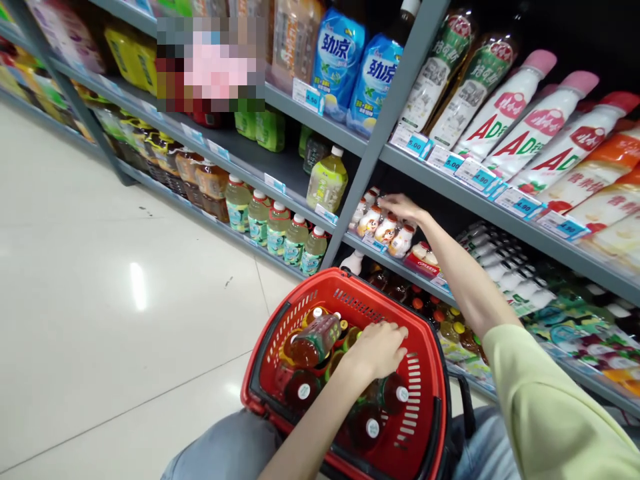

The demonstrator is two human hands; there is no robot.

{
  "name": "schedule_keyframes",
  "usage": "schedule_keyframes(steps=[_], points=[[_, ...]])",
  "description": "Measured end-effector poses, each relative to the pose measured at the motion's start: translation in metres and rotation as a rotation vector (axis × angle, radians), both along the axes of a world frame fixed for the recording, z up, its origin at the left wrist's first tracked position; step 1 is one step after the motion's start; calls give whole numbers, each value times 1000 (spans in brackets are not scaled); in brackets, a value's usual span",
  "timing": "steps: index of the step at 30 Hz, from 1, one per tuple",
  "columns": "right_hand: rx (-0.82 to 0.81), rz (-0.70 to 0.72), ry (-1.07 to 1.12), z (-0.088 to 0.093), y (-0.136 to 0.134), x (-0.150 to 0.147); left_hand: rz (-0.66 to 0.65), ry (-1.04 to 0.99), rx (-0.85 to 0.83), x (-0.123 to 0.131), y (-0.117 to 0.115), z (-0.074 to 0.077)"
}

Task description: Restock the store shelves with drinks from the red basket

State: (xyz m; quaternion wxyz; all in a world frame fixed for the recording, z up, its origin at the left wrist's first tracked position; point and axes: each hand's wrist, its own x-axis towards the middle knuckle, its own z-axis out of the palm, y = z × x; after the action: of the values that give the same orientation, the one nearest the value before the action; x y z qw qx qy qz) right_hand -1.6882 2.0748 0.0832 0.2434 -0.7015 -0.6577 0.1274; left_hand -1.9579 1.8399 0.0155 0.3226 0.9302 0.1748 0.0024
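A red basket (420, 333) with a black rim stands between my knees and holds several bottles, one of them a dark bottle (316, 340) lying across the others. Inside the basket, my left hand (381, 348) is over the bottles, fingers extended and a little apart; whatever lies under its palm is hidden. My right hand (401, 207) reaches into the middle shelf, at the tops of small white bottles (386, 231) with orange-red caps. Its fingertips are small in view, and I cannot make out whether they grip a cap. A red pack (424, 259) sits right of those bottles.
Grey shelving (373, 160) runs diagonally across the view, its upright post just left of my right hand. Large white bottles (543, 127) line the shelf above. Green-labelled bottles (277, 228) stand on the bottom shelf to the left. Pale floor tiles (130, 287) spread left of the basket.
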Motion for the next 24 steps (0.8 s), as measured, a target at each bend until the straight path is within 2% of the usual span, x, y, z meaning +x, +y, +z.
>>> schedule_keyframes(steps=[2, 4, 7, 13, 18, 24], points=[[89, -69, -13, -1, 1, 15, -2, 15, -4, -1, 0, 3], [14, -118, -135, -2, 0, 27, 1, 35, -12, -2, 1, 6], [-166, -111, -267, -7, -2, 36, 7, 66, -18, -2, 2, 6], [-231, -121, -307, -12, -2, 30, 7, 82, -17, -2, 1, 6], [-264, -134, -330, -9, -5, 29, 7, 78, -6, -3, 2, 9], [-275, -89, -322, -5, -11, 28, 2, 87, -3, -2, 1, 5]])
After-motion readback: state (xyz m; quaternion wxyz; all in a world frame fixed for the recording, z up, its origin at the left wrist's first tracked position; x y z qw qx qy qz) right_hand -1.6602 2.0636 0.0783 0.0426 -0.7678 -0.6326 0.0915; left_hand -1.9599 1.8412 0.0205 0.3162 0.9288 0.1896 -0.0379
